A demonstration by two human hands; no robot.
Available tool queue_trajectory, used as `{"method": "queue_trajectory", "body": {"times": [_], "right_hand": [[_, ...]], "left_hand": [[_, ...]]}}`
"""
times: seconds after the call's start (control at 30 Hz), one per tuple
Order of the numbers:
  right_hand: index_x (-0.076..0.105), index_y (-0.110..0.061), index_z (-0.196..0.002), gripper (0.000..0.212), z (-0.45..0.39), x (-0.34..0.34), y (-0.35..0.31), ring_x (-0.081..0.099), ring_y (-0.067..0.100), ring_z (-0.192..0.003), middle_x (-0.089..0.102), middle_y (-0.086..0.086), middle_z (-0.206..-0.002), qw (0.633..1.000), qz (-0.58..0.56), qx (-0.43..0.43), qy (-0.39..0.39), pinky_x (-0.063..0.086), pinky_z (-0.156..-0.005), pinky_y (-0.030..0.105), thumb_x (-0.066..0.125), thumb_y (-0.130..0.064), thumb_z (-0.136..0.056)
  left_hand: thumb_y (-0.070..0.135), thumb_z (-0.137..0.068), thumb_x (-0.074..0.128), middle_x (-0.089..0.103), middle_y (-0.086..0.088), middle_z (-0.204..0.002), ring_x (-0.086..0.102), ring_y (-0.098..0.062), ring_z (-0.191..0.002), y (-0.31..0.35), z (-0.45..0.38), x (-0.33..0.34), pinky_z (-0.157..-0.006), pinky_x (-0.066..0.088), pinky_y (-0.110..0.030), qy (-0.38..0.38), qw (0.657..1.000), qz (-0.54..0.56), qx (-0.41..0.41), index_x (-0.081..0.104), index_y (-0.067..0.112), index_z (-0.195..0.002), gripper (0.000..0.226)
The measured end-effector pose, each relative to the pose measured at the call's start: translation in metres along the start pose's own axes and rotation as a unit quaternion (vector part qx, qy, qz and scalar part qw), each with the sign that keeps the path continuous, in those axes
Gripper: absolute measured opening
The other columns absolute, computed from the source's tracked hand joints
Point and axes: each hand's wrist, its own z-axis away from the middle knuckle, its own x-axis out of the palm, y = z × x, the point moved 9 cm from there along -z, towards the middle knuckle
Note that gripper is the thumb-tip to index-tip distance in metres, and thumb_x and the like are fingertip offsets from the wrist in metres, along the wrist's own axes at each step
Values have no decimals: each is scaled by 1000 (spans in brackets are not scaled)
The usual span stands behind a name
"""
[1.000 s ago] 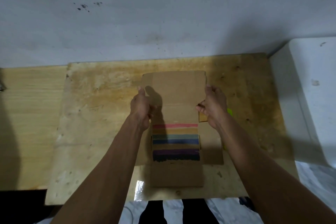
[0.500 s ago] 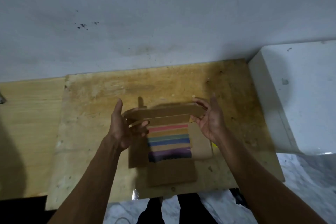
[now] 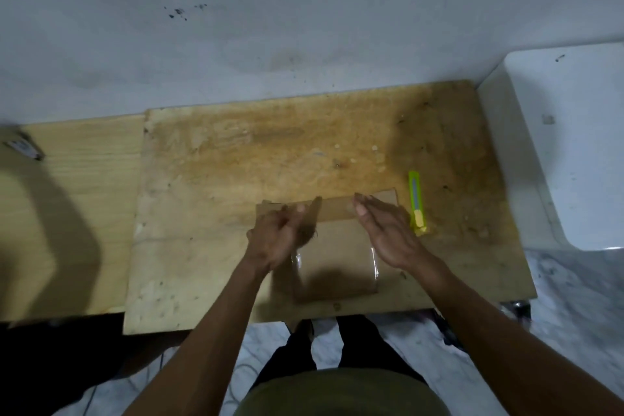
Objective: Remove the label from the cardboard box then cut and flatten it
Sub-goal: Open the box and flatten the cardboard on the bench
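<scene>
The cardboard box (image 3: 337, 257) lies flattened on the stained wooden board (image 3: 236, 179), plain brown side up, with strips of clear tape at its left and right edges. My left hand (image 3: 277, 236) rests on its upper left part with fingers loosely curled and blurred. My right hand (image 3: 385, 230) lies flat, palm down, on the upper right part with fingers stretched out. Neither hand holds anything. A yellow-green utility knife (image 3: 416, 201) lies on the board just right of the cardboard.
A white block (image 3: 567, 145) stands at the right edge of the board. A paler wooden surface (image 3: 67, 213) adjoins on the left, with a small dark object (image 3: 23, 149) at its far left. A white wall rises behind. My legs show below the table's front edge.
The cardboard was folded over, so its striped side is now hidden and the plain side faces up. Both hands let go of the flap and came down onto it. The knife became visible.
</scene>
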Motion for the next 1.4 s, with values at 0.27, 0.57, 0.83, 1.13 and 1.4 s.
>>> {"method": "queue_trajectory", "body": {"times": [0.27, 0.57, 0.83, 1.13, 1.4], "right_hand": [[20, -36, -153, 56, 19, 48, 11, -13, 16, -151, 10, -18, -162, 953, 294, -37, 66, -5, -119, 57, 13, -54, -101], [38, -28, -149, 68, 26, 37, 25, 17, 34, -150, 27, 7, -161, 934, 297, 17, 198, 14, -113, 63, 47, -63, -91], [28, -25, -151, 92, 36, 11, 26, 36, 36, -128, 32, 14, -154, 946, 120, 113, 281, 33, -104, 51, 65, -65, -76], [45, -16, -142, 53, 48, 19, -20, 51, 26, -126, 55, 2, -142, 956, 18, -38, 292, 14, -108, 6, 62, -21, -91], [47, -10, -143, 48, 24, 39, 4, 41, 24, -138, 48, 7, -148, 973, -19, -9, 231, 19, -118, 30, 37, -30, -100]], "left_hand": [[67, -91, 9, 20, -7, -157, 13, -31, -135, -13, 27, 32, -108, 18, -54, 81, 954, -279, 70, 47, 47, -139, 64], [69, -79, 61, 12, -10, -162, 14, -35, -141, -41, 21, 22, -108, 21, -59, 213, 952, -220, -5, 31, 36, -147, 82], [79, -61, 68, 46, -16, -138, 43, -36, -123, -48, 25, 9, -99, 32, -53, 248, 946, -186, -97, 11, 22, -155, 123], [49, -81, 71, 51, -7, -141, 49, -31, -123, -16, 29, 19, -100, 37, -44, 241, 951, -185, 56, 13, 30, -153, 95], [42, -102, 41, 57, -10, -137, 49, -25, -126, 1, 29, 38, -103, 44, -46, 233, 954, -95, 164, 47, 14, -145, 52]]}}
